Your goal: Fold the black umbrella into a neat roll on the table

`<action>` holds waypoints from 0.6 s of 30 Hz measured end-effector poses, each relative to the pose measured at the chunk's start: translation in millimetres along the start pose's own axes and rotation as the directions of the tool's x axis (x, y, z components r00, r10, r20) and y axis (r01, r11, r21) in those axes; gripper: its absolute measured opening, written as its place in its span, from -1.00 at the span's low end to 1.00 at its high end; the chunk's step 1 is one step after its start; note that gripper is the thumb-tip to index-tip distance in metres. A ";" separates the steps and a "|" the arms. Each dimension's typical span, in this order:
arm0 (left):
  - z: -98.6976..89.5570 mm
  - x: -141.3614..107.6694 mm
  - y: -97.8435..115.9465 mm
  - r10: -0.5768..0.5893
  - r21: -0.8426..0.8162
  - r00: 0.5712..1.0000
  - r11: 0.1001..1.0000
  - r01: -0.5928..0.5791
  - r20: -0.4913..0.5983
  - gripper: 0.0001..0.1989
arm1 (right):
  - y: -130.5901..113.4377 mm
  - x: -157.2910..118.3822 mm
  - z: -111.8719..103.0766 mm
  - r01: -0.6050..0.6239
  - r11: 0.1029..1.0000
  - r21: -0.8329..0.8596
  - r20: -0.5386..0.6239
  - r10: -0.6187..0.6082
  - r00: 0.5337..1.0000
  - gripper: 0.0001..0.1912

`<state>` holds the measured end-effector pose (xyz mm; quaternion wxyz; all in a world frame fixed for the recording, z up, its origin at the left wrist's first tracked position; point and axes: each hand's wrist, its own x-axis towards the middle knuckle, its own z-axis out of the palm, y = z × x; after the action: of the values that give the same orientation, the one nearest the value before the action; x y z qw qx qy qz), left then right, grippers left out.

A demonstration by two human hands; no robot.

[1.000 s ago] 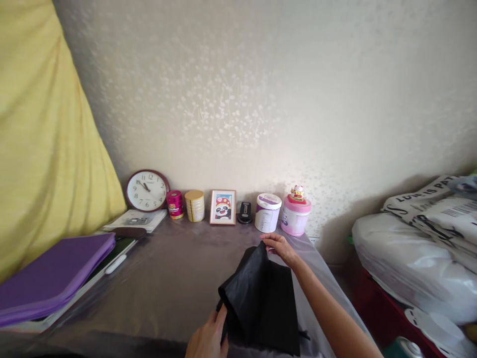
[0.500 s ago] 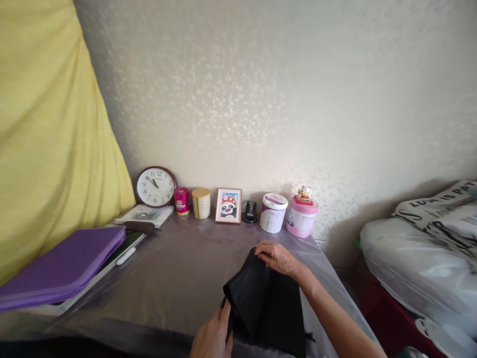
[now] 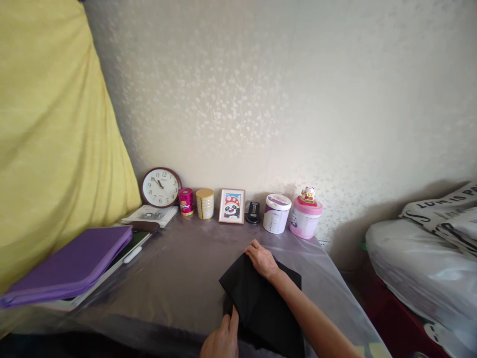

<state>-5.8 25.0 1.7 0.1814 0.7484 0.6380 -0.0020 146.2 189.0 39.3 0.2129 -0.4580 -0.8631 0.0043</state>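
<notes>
A black cloth (image 3: 264, 308), folded in layers and bag-like in shape, lies at the front right of the table. At its far edge, my right hand (image 3: 262, 259) grips the fabric with bent fingers. My left hand (image 3: 222, 335) is low at the cloth's near left side, its thumb and fingers closed on the lower edge there. A corner of the upper layer sticks out to the left between the two hands. The fingertips of my left hand are partly hidden by the fabric.
Along the wall stand a clock (image 3: 161, 187), a pink tin (image 3: 186, 202), a yellow-lidded jar (image 3: 204, 204), a framed panda picture (image 3: 231, 206), a black stapler-like object (image 3: 253, 213) and two tubs (image 3: 276, 215). Purple folders (image 3: 70, 261) lie left; a plastic-wrapped bundle (image 3: 410, 258) sits right.
My right hand has moved slightly left, drawing the cloth's upper layer with it. The layer now lies flatter and spreads over more of the cloth. The view has shifted a little.
</notes>
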 end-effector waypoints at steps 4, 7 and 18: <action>3.5 0.1 -0.2 -0.005 -0.027 1.000 1.000 0.005 0.003 -0.33 | -0.9 -6.6 9.6 0.023 0.995 -0.094 0.014 -0.022 1.000 -0.78; 1.9 -2.6 -0.4 -0.049 -0.085 0.999 0.995 0.049 -0.002 -0.35 | -1.0 -7.4 8.2 0.040 0.992 -0.119 0.031 -0.037 0.999 -0.77; -27.5 -6.1 12.5 -0.018 0.067 0.996 0.998 0.012 0.093 -0.17 | -5.0 -4.1 7.0 0.046 0.988 -0.144 0.018 -0.044 0.999 -0.75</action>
<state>-1.3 25.2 32.2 0.1860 0.7482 0.6340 -0.0597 141.7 184.1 32.5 0.1726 -0.4526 -0.8728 -0.0596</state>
